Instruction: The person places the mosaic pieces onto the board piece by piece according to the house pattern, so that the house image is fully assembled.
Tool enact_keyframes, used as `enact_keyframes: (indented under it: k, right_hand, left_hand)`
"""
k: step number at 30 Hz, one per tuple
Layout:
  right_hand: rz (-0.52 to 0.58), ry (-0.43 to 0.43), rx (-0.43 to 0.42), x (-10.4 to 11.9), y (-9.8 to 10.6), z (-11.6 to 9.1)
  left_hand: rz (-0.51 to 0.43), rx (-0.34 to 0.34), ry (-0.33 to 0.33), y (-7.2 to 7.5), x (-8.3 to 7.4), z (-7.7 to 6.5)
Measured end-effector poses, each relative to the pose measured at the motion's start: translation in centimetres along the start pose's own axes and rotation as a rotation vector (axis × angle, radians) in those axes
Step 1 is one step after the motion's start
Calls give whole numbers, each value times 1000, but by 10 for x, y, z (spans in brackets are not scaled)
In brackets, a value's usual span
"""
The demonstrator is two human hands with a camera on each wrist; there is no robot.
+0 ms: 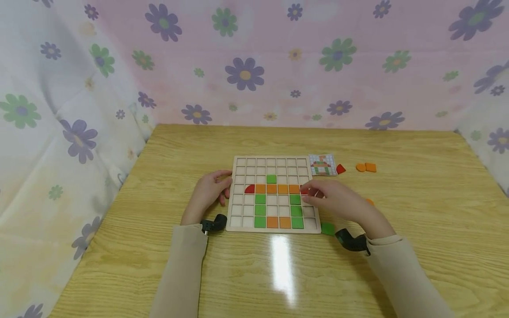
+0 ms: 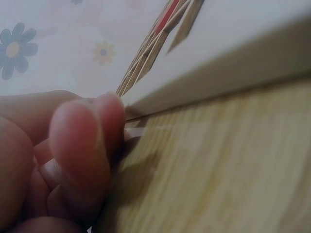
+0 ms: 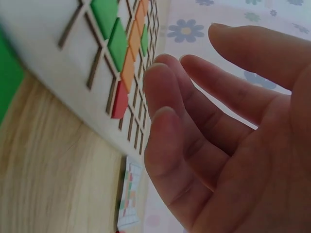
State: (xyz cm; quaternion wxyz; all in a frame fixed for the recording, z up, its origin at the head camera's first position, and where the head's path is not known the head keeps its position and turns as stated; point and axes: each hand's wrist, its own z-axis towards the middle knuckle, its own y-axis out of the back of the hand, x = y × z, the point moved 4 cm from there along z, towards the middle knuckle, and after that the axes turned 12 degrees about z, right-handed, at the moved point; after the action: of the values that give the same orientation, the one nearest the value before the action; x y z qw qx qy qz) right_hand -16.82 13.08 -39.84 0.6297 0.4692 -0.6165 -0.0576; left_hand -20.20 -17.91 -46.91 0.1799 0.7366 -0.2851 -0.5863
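Note:
A light wooden grid board (image 1: 277, 200) lies on the table, with green, orange and red tiles set in its squares. An orange row (image 1: 271, 189) runs across it between a red rounded tile (image 1: 249, 189) and another red tile (image 3: 120, 101), the latter partly covered in the head view by my right hand (image 1: 334, 198). That hand hovers over the board's right side, fingers loosely bent and thumb apart, holding nothing. My left hand (image 1: 209, 191) rests beside the left edge, its relaxed fingertips (image 2: 77, 131) right at the board's side.
A small pattern card (image 1: 323, 164) lies at the board's upper right corner. Near it are a loose red piece (image 1: 340, 168) and two orange pieces (image 1: 370, 167). A green tile (image 1: 328, 229) sits by the lower right corner; an orange piece (image 1: 370, 202) shows behind the right wrist.

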Motion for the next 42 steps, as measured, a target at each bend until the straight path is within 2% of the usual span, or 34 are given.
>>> enact_keyframes:
  k: [11, 19, 29, 36, 42]
  right_hand:
    - [-40, -13, 1, -14, -3, -25]
    - [-25, -44, 42, -23, -3, -37]
    - [31, -69, 163, -34, -8, -38]
    - [-13, -89, 153, -41, -14, -38]
    - [-58, -87, 122, -38, -15, -36]
  left_hand:
    - [-7, -5, 1, 0, 1, 0]
    - [-15, -4, 0, -1, 0, 0]
    - [-38, 2, 11, -4, 0, 0]
    - [-30, -2, 6, -3, 0, 0]
    - [-13, -13, 6, 0, 1, -1]
